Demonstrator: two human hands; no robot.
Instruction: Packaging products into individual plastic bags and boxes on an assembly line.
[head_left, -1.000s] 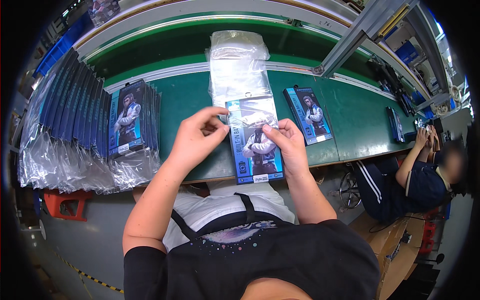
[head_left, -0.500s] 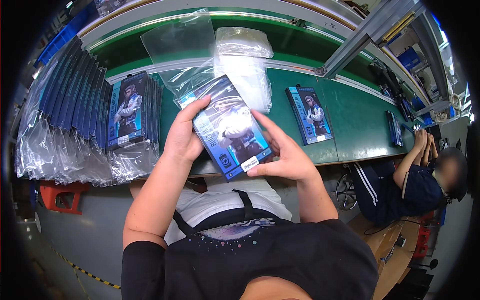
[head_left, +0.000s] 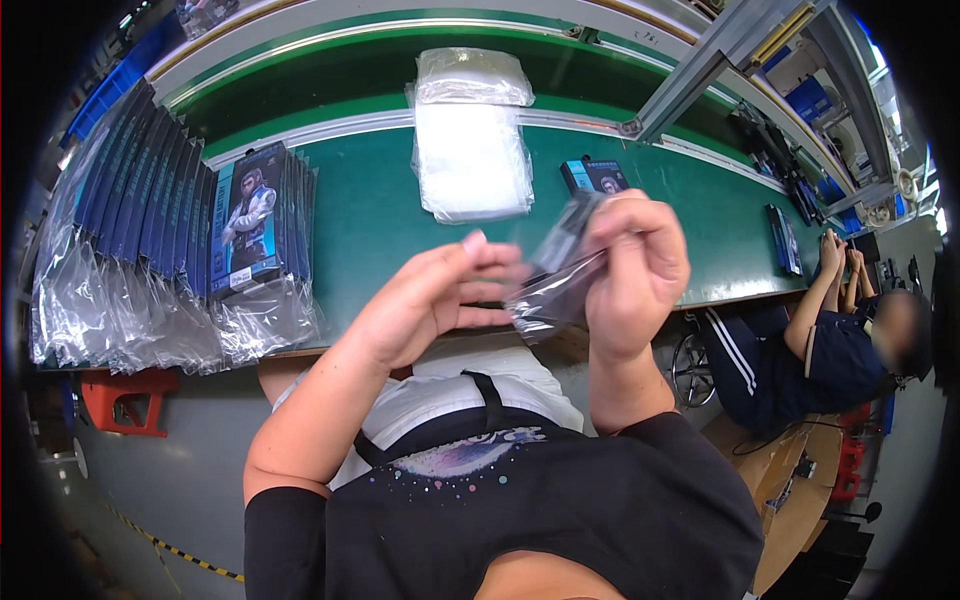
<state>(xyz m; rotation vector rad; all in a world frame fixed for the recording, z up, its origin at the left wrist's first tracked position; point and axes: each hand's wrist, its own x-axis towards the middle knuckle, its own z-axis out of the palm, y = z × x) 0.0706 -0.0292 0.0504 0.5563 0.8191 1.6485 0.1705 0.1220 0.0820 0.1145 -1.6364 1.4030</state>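
My right hand [head_left: 637, 275] grips a dark blue boxed package [head_left: 563, 245] in a clear plastic bag. The package is tilted nearly edge-on and smeared by motion, with loose plastic [head_left: 548, 308] hanging from it. To its left, my left hand [head_left: 430, 300] has its fingers stretched out toward the bag's loose end, holding nothing; whether the fingertips touch the film I cannot tell. Beyond my right hand, another blue box [head_left: 594, 176] lies on the green table, partly hidden by that hand. A stack of flat clear bags [head_left: 472, 150] rests at the table's middle.
At the left stands a row of bagged blue boxes [head_left: 247, 225], their loose plastic hanging toward the table's front edge. A metal post [head_left: 690, 80] rises at the back right. Farther right, a co-worker [head_left: 840, 345] sits by another box [head_left: 785, 240]. A red stool [head_left: 125, 400] is below left.
The box has turned from face-up to nearly edge-on and moved right in my right hand. My left hand has let go of it. The bag's open film no longer spreads over the table.
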